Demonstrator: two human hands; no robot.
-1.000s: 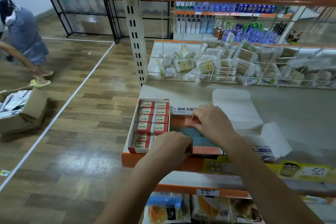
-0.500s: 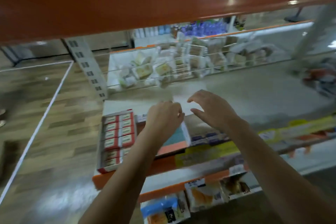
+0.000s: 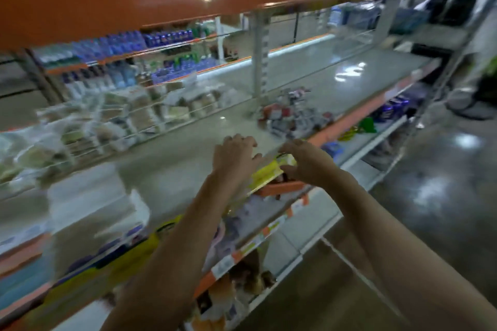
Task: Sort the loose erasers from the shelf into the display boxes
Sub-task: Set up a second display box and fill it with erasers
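Although motion blur smears the view, a heap of small loose erasers in red, white and dark wrappers (image 3: 291, 115) can be made out on the pale grey shelf board (image 3: 188, 158), close to its orange front lip and near a white perforated upright post (image 3: 259, 72). Nearer the camera, and apart from that heap, both hands hang above the shelf's front edge. The left hand (image 3: 235, 157) has its fingers spread and only loosely bent, with nothing in it. The right hand (image 3: 306, 162) is likewise loosely open, thumb and fingers held apart, empty as far as the blur allows; just beneath it sit a yellow price-label strip (image 3: 271, 172) and the orange lip. No display box is clearly recognisable here; blurred white shapes at the lower left (image 3: 88, 204) could be cardboard flaps, but I cannot tell. Behind a wire divider lie blurred pale packets (image 3: 113, 118), and bottles stand on shelving beyond. Judging by the sizeable heap untouched and both hands empty, a good share of the sorting appears to remain, with the next handful not yet picked up.
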